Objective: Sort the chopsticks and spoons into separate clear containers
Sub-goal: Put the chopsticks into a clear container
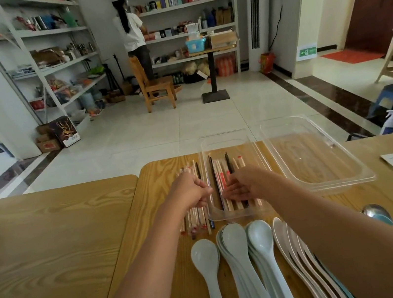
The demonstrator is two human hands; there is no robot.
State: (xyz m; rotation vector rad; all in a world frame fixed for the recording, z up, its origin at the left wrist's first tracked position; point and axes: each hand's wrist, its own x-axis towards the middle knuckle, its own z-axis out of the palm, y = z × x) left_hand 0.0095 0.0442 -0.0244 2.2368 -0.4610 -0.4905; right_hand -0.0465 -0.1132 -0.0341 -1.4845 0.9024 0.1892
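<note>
**Both hands at the chopsticks**

Your left hand (192, 191) curls its fingers round the loose chopsticks (197, 220) lying on the desk (51, 251), just beside the narrow clear container (240, 216). Your right hand (245, 184) rests inside that container, fingers relaxed and flat on the sorted chopsticks (220, 171). The wide clear container (323, 166) sits to its right. The spoons (235, 246) lie in rows nearer you.

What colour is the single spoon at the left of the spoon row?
The spoon is pale grey-blue; the head view shows it.
</note>
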